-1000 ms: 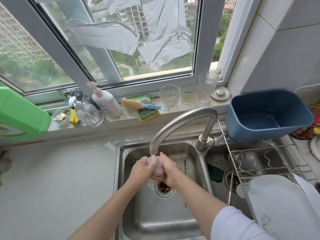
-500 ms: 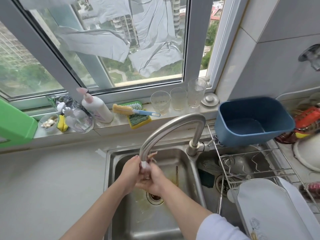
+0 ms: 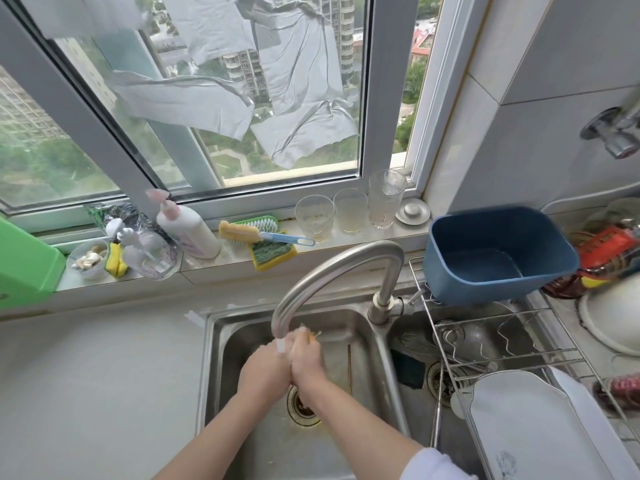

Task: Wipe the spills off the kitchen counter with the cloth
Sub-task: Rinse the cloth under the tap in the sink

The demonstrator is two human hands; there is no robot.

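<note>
Both hands: my left hand (image 3: pixel 263 370) and right hand (image 3: pixel 306 358) stayed pressed together under the tap (image 3: pixel 332 271).
Grip: fingers curled on something, maybe the cloth; couldn't tell.
Change: pink wad gone from sight, wrists shifted.
Meaning: rinsing went on, counter (image 3: pixel 97 375) unwiped.

Pink cloth, earlier between the hands (image 3: pixel 287 362) under the tap (image 3: pixel 332 271), now out of sight
</note>
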